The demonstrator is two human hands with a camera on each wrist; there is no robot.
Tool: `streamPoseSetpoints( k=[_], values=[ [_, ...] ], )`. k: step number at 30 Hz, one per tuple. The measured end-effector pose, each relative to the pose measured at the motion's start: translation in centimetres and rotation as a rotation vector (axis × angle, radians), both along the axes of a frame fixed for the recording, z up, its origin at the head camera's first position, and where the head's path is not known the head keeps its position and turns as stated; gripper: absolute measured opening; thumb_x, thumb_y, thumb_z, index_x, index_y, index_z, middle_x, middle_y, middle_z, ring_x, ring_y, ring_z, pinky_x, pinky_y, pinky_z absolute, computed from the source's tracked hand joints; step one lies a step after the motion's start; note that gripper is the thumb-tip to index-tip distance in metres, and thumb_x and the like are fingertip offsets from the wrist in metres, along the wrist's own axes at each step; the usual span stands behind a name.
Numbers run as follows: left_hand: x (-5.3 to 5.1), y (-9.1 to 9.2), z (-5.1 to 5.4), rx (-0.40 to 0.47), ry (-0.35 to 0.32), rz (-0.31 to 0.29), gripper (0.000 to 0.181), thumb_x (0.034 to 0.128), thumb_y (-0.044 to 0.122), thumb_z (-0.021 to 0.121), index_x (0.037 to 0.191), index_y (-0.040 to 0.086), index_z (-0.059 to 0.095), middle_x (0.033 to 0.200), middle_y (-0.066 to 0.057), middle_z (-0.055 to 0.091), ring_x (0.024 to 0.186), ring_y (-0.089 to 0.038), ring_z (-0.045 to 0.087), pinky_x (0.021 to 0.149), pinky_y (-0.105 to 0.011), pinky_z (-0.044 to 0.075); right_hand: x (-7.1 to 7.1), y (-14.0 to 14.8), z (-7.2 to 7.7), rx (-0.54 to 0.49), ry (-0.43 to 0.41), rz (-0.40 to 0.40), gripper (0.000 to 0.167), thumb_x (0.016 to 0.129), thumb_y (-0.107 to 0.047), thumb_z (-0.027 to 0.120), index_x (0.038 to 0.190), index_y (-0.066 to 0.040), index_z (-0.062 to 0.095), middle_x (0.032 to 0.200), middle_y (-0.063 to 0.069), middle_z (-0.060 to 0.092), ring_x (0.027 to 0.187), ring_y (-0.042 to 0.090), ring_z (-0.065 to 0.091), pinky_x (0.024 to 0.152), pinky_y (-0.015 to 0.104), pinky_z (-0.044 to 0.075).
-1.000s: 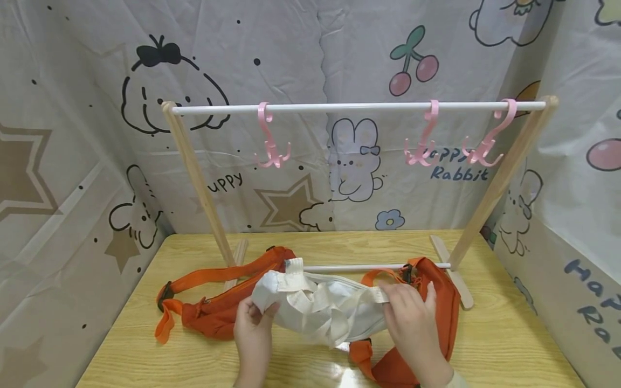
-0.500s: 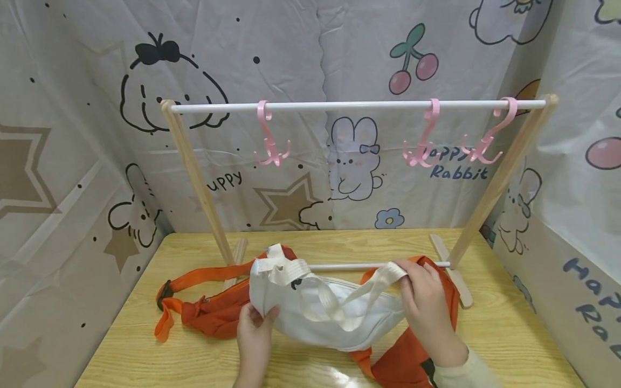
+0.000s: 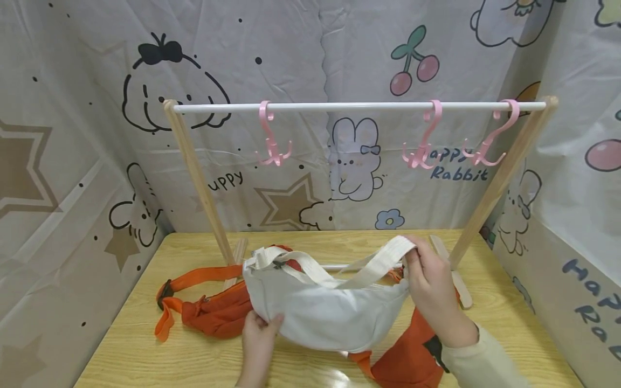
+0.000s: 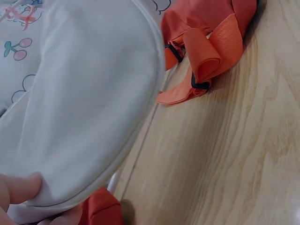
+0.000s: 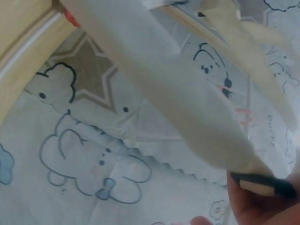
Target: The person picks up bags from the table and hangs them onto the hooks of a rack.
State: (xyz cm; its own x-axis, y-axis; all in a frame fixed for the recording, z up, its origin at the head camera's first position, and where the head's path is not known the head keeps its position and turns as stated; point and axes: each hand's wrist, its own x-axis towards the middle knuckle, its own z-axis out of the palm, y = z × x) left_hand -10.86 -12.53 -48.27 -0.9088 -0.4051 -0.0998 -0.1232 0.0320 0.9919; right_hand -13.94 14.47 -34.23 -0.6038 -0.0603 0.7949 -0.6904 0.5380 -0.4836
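Note:
A white waist bag (image 3: 330, 318) is held up over the table, its rounded front turned toward me. My left hand (image 3: 262, 339) pinches its lower left end between thumb and fingers; in the left wrist view the thumb (image 4: 22, 188) presses the white fabric. With my right hand (image 3: 434, 296) I grip the cream strap (image 3: 380, 264) above the bag's right end. A dark buckle (image 5: 283, 187) shows at the right fingers in the right wrist view. Behind the bag on the left lies an orange waist bag (image 3: 218, 315); another orange bag (image 3: 409, 355) lies lower right, partly covered.
A wooden rack with a white top rail (image 3: 339, 106) stands at the back of the table (image 3: 140, 350). Pink hooks hang from the rail: one at left (image 3: 274, 145), one right of centre (image 3: 424, 143), one far right (image 3: 490, 143). Printed cloth (image 3: 291, 54) encloses the back and sides.
My right hand has moved right and up, drawing the strap up from the bag's front into a raised loop. The white bag has spread out wider; my left hand keeps its pinch.

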Motion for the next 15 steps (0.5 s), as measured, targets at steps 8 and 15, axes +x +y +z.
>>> streamPoseSetpoints(
  k=[8, 15],
  values=[
    [-0.1, 0.3, -1.0, 0.092, -0.036, -0.042, 0.044, 0.0887, -0.001, 0.065, 0.120, -0.016, 0.039, 0.092, -0.012, 0.064, 0.075, -0.007, 0.057, 0.064, -0.020, 0.050, -0.7, -0.8, 2.9, 0.047, 0.069, 0.068, 0.014, 0.093, 0.009, 0.052, 0.101, 0.005, 0.063, 0.074, 0.008, 0.061, 0.062, 0.010, 0.047, 0.058, 0.019, 0.040],
    [0.0, 0.9, -1.4, 0.185, -0.034, -0.088, 0.042, 0.0886, -0.001, 0.063, 0.119, -0.014, 0.037, 0.090, -0.007, 0.060, 0.074, -0.006, 0.057, 0.067, -0.023, 0.052, -1.2, -1.8, 4.5, 0.072, 0.050, 0.126, 0.015, 0.091, 0.014, 0.052, 0.100, 0.007, 0.062, 0.079, 0.010, 0.062, 0.066, 0.013, 0.052, 0.063, 0.017, 0.043]
  ],
)
